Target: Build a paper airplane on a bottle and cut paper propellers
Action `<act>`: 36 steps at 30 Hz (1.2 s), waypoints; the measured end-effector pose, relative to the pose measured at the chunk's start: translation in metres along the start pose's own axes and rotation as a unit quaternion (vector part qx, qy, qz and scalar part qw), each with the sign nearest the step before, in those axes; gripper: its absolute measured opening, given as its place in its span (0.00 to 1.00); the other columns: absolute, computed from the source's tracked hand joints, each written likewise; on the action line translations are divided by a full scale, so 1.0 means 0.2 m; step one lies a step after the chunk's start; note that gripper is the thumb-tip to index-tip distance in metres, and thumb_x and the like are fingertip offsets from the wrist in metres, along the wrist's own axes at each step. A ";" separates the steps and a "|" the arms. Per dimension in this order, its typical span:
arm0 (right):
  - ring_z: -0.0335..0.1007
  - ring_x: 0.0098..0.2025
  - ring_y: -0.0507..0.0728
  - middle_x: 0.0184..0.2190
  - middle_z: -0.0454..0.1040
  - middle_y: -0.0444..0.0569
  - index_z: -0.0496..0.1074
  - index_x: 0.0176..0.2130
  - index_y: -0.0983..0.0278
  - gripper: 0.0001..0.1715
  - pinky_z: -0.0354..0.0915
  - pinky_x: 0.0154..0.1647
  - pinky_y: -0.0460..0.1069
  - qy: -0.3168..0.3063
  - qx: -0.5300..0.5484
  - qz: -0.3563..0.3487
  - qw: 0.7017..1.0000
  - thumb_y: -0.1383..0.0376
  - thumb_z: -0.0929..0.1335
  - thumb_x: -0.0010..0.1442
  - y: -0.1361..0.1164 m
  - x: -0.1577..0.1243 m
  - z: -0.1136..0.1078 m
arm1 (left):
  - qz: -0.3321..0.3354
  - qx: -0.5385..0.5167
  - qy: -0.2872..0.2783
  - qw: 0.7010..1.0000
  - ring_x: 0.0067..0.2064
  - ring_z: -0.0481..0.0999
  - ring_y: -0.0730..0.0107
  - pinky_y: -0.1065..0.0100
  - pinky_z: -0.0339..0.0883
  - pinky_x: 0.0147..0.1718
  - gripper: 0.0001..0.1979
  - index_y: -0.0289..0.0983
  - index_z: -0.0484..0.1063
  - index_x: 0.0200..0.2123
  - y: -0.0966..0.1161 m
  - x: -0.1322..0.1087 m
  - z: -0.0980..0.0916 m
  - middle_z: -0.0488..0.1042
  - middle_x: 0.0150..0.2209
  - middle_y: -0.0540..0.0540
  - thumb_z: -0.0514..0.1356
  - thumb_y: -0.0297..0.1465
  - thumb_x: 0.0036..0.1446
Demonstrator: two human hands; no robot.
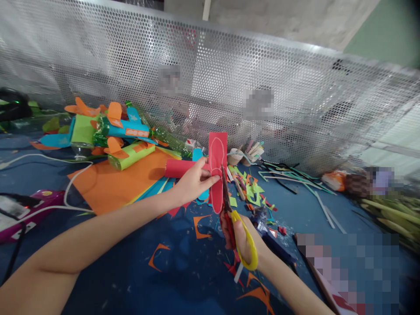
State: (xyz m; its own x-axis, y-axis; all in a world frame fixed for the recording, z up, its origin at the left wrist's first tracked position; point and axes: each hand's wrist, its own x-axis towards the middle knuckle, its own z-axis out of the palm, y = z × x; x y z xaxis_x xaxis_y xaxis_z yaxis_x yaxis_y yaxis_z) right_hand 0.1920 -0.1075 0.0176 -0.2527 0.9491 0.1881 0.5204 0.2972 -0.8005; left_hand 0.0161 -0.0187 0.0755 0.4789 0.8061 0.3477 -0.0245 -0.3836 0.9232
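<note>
My left hand (197, 179) pinches a strip of red paper (217, 148) that has long rounded shapes outlined on it in a pale line. My right hand (244, 240) grips a pair of scissors (250, 251) with yellow and red handles. Their blades lie along the right edge of the strip, near its middle; the lower part of that edge follows the outline. Behind my left hand is a red paper-covered tube (177, 168), lying on its side. Blue rounded paper pieces (202, 195) show just behind the strip.
Paper-covered bottle models (126, 129) are heaped at the back left, beside large orange sheets (108, 183). Colourful scraps (254, 192) litter the blue table (131, 280). A perforated metal panel (138, 57) rises behind. A white cable (70, 183) and purple box (42, 205) are left.
</note>
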 end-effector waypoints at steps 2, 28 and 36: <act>0.55 0.13 0.49 0.12 0.56 0.39 0.57 0.24 0.61 0.34 0.54 0.16 0.46 -0.002 0.005 0.003 1.000 0.38 0.47 0.57 0.00 0.00 0.00 | -0.003 -0.010 -0.003 1.000 0.34 0.76 0.65 0.67 0.68 0.31 0.12 0.36 0.57 0.43 0.01 0.00 0.00 0.74 0.31 0.46 0.56 0.31 0.57; 0.50 0.17 0.50 0.14 0.56 0.42 0.53 0.21 0.60 0.32 0.49 0.18 0.47 0.011 -0.086 -0.028 0.996 0.39 0.48 0.57 -0.03 0.01 -0.05 | -0.013 -0.081 -0.008 0.997 0.36 0.76 0.64 0.65 0.70 0.35 0.17 0.36 0.56 0.47 0.02 0.00 0.00 0.75 0.35 0.43 0.57 0.30 0.56; 0.50 0.17 0.50 0.14 0.56 0.41 0.53 0.22 0.61 0.33 0.49 0.18 0.47 0.017 -0.096 -0.039 0.994 0.39 0.46 0.57 -0.04 0.01 -0.05 | -0.010 -0.071 -0.009 0.997 0.35 0.76 0.65 0.66 0.69 0.34 0.14 0.36 0.57 0.44 0.03 0.00 0.00 0.75 0.31 0.45 0.57 0.30 0.56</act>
State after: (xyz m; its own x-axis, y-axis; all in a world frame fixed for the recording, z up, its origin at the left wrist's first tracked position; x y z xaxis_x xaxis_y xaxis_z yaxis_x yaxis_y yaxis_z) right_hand 0.1959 -0.1063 0.0297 -0.2721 0.9244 0.2673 0.6470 0.3814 -0.6603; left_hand 0.0167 -0.0204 0.0812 0.4961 0.8043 0.3271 -0.1382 -0.2988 0.9443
